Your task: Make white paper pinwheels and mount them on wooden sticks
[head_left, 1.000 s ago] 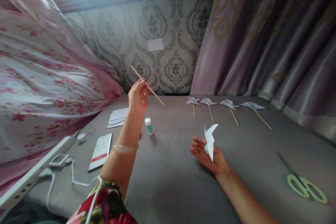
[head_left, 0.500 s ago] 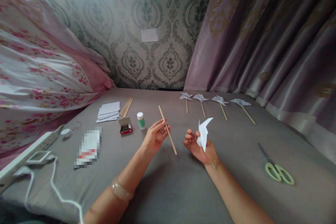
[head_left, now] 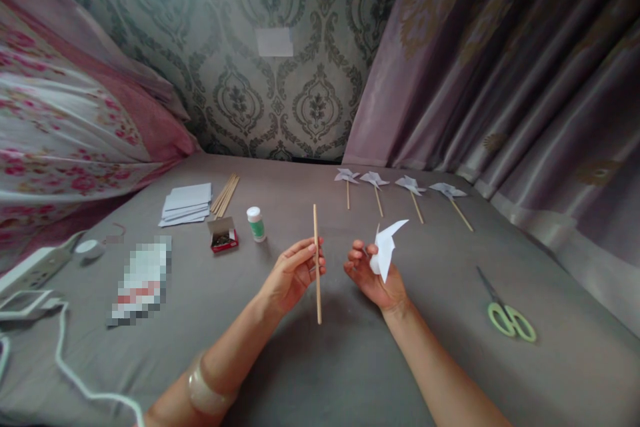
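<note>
A thin wooden stick [head_left: 317,287] stands nearly upright in my left hand [head_left: 293,273], pinched between thumb and fingers. To its right, my right hand [head_left: 375,280] holds a white folded-paper pinwheel [head_left: 386,250], its blades turned sideways and its back partly hidden by the fingers. The stick and the pinwheel are apart. Behind my hands, several paper pinwheels on sticks [head_left: 410,185] lie in a row on the grey cloth surface [head_left: 310,373].
At the back left are a stack of white paper [head_left: 186,203], a bundle of wooden sticks [head_left: 226,193], a small red open box [head_left: 223,240] and a glue bottle [head_left: 256,223]. Green-handled scissors [head_left: 510,320] lie at right. A power strip [head_left: 35,270] with a white cable [head_left: 85,387] lies at left.
The stick has turned from a slant to nearly upright in my left hand. The pinwheel in my right hand has tilted slightly. The view has shifted a little right and down.
</note>
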A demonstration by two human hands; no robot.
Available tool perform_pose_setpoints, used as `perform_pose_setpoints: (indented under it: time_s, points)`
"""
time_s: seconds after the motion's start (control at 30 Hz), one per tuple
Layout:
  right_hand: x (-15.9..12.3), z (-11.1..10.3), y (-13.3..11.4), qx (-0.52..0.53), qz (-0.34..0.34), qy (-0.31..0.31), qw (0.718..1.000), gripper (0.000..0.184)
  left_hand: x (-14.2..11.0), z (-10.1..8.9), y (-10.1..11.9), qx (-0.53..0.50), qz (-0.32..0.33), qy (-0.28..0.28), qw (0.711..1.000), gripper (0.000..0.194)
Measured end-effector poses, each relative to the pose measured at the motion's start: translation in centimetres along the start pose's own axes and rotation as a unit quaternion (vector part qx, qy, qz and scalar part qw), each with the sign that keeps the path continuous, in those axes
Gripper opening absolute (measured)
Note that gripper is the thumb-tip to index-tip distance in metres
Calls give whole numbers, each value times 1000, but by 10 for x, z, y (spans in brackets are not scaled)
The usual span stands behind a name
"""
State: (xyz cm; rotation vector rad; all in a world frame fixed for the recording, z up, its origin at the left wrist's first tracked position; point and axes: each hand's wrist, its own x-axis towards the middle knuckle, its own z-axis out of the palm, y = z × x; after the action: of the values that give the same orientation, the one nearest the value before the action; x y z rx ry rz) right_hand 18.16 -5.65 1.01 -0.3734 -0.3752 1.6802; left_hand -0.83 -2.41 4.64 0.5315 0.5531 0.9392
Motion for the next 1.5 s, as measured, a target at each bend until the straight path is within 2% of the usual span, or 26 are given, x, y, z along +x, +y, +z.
perform_pose_setpoints:
  time_s: [0.37, 0.77, 0.93, 1.03, 1.23, 1.37, 1.5]
  points:
    - [0, 2, 1, 10, 6, 0, 1000, 20, 1, 2, -4, -38, -19, -16, 999, 23]
    - [-1, -2, 3, -2, 6, -4, 1000, 24, -1, 2, -4, -22, -18, -36, 999, 22]
    - [1, -2, 3, -12, -2, 5, 1000, 23, -2, 2, -5, 4, -5, -31, 999, 27]
    - [5, 3, 0, -32, -11, 15, 999, 17, -4, 4, -6, 20, -11, -30, 999, 31]
    - [20, 29, -10, -46, 1, -14, 999, 10, -8, 10, -8, 33, -17, -28, 999, 28]
    - [31, 43, -4, -24, -4, -20, 1000, 14, -11, 14, -8, 41, -17, -38, 998, 28]
    - [36, 47, 6, -31, 18, -31, 999, 20, -14, 18, -9, 46, -13, -47, 998, 28]
